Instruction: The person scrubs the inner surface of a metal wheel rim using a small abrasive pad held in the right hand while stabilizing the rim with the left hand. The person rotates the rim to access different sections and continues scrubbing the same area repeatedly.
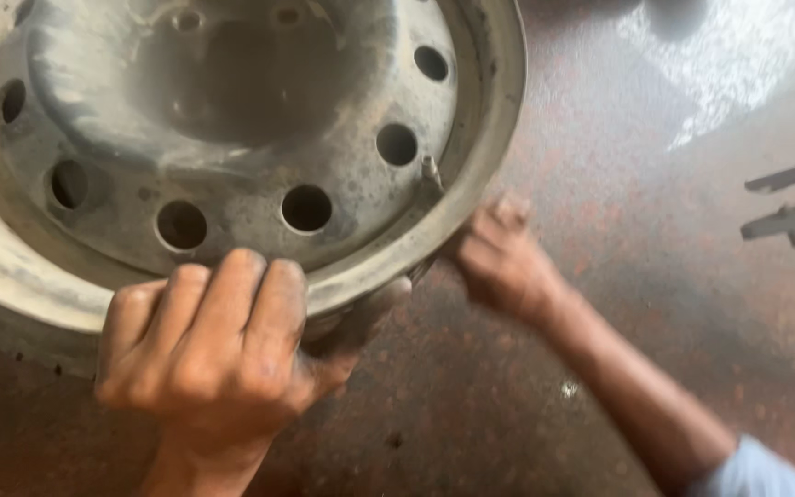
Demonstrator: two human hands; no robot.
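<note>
One grey steel wheel rim [232, 147], seven round holes showing, lies on the reddish floor [655, 276] at ten o'clock, its edge clenched by two hands: left [218, 345] at six o'clock, right [499, 258] at four.

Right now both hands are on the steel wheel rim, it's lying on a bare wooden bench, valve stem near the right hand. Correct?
One thing is off: the steel wheel rim lies on a reddish speckled floor, not a wooden bench. The rest holds: in the head view, the left hand grips the rim's edge, the right hand is at the edge near the valve stem.
</note>
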